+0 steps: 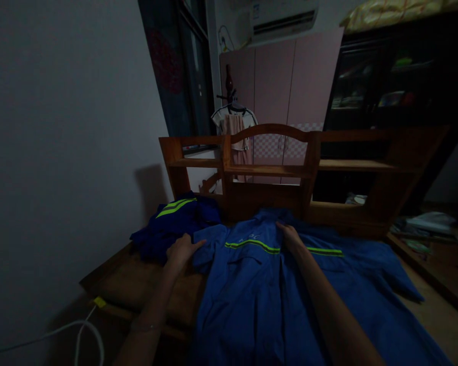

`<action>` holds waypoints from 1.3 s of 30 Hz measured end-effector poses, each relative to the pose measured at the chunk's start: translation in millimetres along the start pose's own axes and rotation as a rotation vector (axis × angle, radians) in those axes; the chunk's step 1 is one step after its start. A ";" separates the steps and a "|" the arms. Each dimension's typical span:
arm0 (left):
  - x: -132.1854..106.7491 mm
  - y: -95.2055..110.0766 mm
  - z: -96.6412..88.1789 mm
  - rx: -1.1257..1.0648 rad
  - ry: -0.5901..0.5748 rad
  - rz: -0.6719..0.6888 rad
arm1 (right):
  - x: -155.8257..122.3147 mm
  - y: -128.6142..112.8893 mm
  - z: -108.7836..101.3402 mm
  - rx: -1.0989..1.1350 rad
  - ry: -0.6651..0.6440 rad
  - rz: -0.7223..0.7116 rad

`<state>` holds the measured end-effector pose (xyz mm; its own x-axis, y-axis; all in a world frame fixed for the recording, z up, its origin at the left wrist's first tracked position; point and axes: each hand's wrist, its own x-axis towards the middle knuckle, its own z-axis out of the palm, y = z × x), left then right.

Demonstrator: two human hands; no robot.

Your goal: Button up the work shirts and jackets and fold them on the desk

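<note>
Blue work jacket lies spread before a wooden shelf unit

At far left, a white cable hangs beside the corner of a brown surface, where a dark-blue garment with yellow-green stripes lies bundled. The left hand is at the jacket's sleeve, thumb out from curled fingers; whether they grip it, I cannot tell. Through the shelf unit's open compartments and above it show clothes on a stand. The jacket covers the middle of the surface; the right hand rests on its front near the collar, its grip unclear. Behind, a pink wardrobe stands shut below an air conditioner. Rightmost, a dark glass-fronted cabinet contains green, red and pale items, too dim to name; a yellowish bundle lies on top.
</note>
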<state>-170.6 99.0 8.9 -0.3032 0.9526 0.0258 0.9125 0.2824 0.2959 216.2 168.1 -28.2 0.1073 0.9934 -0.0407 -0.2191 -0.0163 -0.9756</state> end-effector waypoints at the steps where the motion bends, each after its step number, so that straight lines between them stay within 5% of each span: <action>1: 4.3 1.1 2.7 0.009 0.015 0.006 | -3.2 -2.6 -1.3 -0.014 -0.024 0.007; 11: 27.0 10.7 17.5 -0.093 0.218 0.175 | -28.2 -11.5 3.5 -0.134 -0.247 0.083; 18: 16.5 13.4 -10.7 -0.274 0.477 0.167 | -24.2 -10.4 6.7 -0.188 -0.219 0.032; 23: 23.8 -3.0 -33.1 -0.292 0.617 0.130 | -12.3 -8.3 5.4 -0.239 -0.176 -0.037; 28: 37.3 -20.3 -22.9 -0.363 0.459 0.127 | 7.0 9.6 0.6 -0.351 -0.039 -0.091; 34: 32.2 -29.6 3.9 -0.929 0.079 -0.031 | 11.8 17.3 1.1 -0.432 0.068 -0.251; 39: 3.4 -35.5 6.5 -1.263 -0.198 0.156 | 0.4 5.6 12.5 -0.441 -0.017 -0.355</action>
<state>-202.2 92.9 -7.7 -0.0723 0.9969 0.0321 0.0100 -0.0314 0.9995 202.9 169.8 -30.9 0.0841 0.9483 0.3061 0.2540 0.2766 -0.9268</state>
